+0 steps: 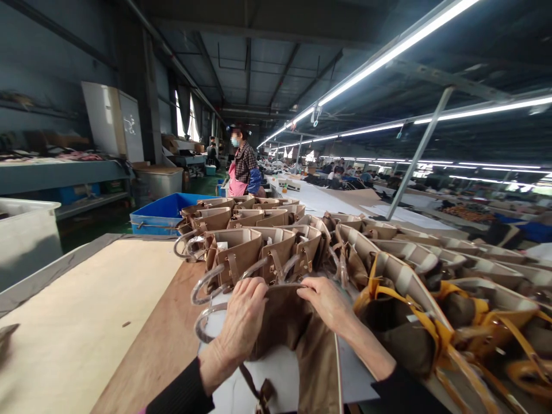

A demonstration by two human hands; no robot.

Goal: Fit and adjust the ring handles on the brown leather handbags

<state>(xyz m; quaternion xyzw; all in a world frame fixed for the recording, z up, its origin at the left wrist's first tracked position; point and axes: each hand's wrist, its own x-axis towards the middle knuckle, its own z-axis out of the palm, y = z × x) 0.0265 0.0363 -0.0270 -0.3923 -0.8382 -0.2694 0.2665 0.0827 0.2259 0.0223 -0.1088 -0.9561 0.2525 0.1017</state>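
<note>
Directly in front of me is a brown handbag [284,322], its dark fabric side sagging in folds toward me. My left hand [245,313] grips its upper edge on the left, fingers curled over it. On the right, my right hand [325,299] pinches the same edge between thumb and fingers. A clear-wrapped handle [207,322] arches out beside my left wrist. Under the bag lies a white sheet [280,368], and a dark strap [259,388] hangs near it. Just beyond my hands stand several more tan handbags [241,250] with wrapped handles.
Bags with yellow straps [405,305] crowd the right side. A pale board [90,310] covers the table at left. Behind it are a blue bin [157,215] and a white bin [28,241]. A masked person in a checked shirt [245,164] stands beyond the bags.
</note>
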